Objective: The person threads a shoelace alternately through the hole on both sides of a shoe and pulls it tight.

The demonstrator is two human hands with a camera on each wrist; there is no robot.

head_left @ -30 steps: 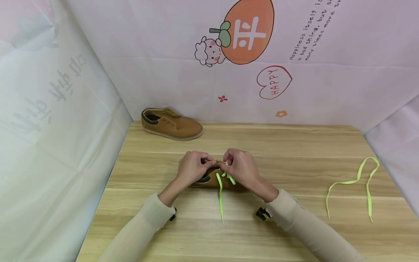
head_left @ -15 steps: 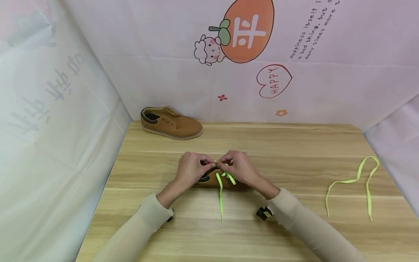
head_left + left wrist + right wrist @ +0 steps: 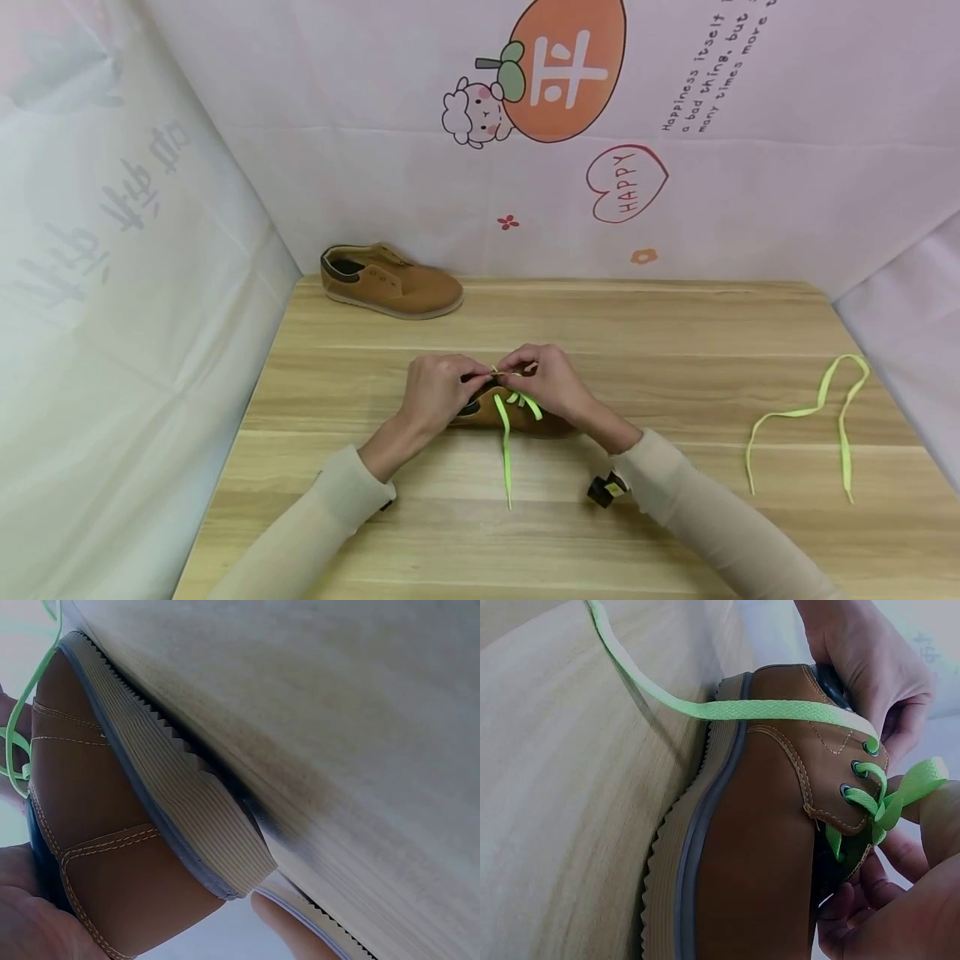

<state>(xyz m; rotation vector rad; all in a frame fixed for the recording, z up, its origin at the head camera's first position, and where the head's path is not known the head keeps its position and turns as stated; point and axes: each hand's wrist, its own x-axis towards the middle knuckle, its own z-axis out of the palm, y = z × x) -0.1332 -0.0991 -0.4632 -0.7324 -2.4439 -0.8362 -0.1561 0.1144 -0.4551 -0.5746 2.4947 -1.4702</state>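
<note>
A brown leather shoe (image 3: 757,802), toe to the right in the head view, stands on the table between both hands. A neon green shoelace (image 3: 780,711) runs through its near eyelets, one long end trailing down the shoe's side onto the wood. My left hand (image 3: 437,392) pinches the far eyelet edge at the shoe's opening with thumb and fingers. From the toe side, my right hand (image 3: 553,385) pinches the lace at that same edge, fingertips close to the left ones. A short bit of green shows between them. The fingers mostly hide the far eyelets.
A second brown shoe (image 3: 393,282), unlaced, stands at the back left of the wooden table (image 3: 660,533). Another green shoelace (image 3: 798,412) lies loosely bent at the right. White printed cloth (image 3: 375,167) walls the back and sides.
The left fingers have straightened a little at the eyelet edge, and a bit of green lace now shows between the fingertips. The right fingertips have moved slightly left; the shoe stays put.
</note>
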